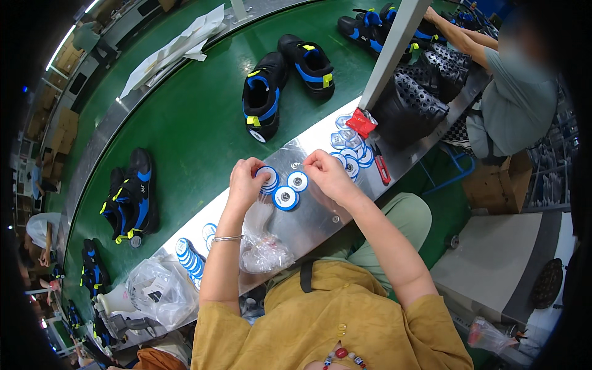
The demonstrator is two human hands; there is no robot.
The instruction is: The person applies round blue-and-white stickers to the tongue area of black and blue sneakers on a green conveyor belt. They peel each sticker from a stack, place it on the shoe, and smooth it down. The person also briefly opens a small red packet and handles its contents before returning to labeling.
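My left hand [246, 180] is closed over a small pile of round white tags with blue rims [269, 179], its thumb and fingers at the pile's edge. My right hand [330, 177] has its thumb and fingertips pinched together; whatever is between them is too small to make out. Just below those fingertips lies a round tag with a dark centre [298, 181]. Another such tag [285, 198] touches it on the near side. A crumpled clear plastic bag [265, 250] lies beside my left wrist on the metal ledge [320, 225].
More round tags [350, 161] and a red packet [362, 123] lie to the right, near red-handled snips [382, 168]. Black-and-blue shoes [262, 98] stand on the green belt [191, 117]. A row of tags [190, 262] lies left. A grey post [394, 52] rises right; a co-worker [518, 105] sits beyond.
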